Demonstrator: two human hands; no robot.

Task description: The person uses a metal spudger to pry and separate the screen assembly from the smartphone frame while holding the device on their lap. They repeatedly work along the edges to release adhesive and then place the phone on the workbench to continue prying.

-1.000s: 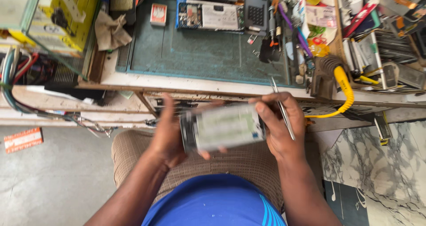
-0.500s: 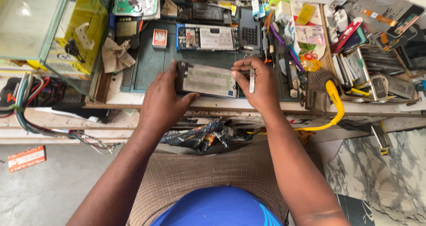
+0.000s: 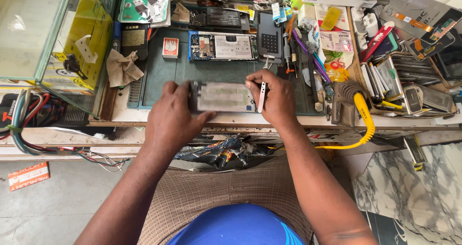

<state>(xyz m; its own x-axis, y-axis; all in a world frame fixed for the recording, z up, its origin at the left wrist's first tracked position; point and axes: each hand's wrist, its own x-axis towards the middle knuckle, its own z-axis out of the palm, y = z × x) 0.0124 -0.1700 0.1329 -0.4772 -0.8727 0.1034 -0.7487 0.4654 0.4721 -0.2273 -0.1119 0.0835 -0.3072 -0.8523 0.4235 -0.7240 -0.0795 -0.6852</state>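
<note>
Left hand point(image 3: 174, 114) gripping phone frame point(image 3: 222, 96), right hand point(image 3: 273, 96) with tweezers point(image 3: 262, 87)

Green-white blister pack point(image 3: 144, 3) at table's far edge. Small red-white box point(image 3: 170, 47) on green mat, left of the opened phone's white battery label point(image 3: 233, 46). Orange label point(image 3: 29, 175) on floor, left.

Left hand point(image 3: 175, 115) gripping phone frame point(image 3: 222, 96) on green work mat point(image 3: 163, 74), right hand point(image 3: 274, 98) at its other end holding tweezers point(image 3: 263, 88), opened phone point(image 3: 223, 46) beyond.
</note>
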